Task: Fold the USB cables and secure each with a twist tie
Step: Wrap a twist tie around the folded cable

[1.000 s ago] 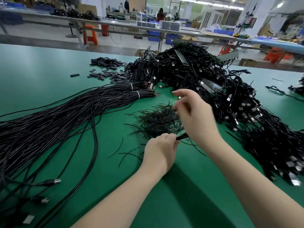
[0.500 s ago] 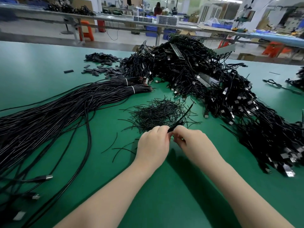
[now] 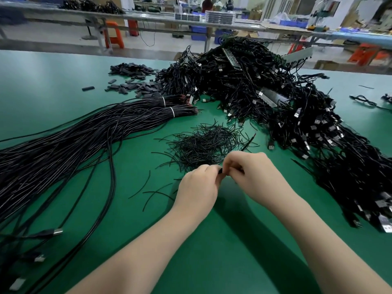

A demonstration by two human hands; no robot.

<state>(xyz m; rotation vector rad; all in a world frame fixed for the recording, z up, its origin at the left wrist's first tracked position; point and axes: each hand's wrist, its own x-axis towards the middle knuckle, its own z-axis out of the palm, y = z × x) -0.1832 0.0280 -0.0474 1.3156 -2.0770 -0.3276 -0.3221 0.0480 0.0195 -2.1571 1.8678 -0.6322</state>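
The green table (image 3: pixel 53 81) holds a big heap of tied cables (image 3: pixel 286 115) on the right. Many long loose cables (image 3: pixel 63 149) on the left wait. The left hand (image 3: pixel 197 187) and right hand (image 3: pixel 252 172) together pinch a small black tie (image 3: pixel 220 170) beside the tie pile (image 3: pixel 205 145).

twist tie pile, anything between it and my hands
Nothing visible. The twist tie pile lies on the green table just beyond the left hand and right hand, which pinch a small black piece together.
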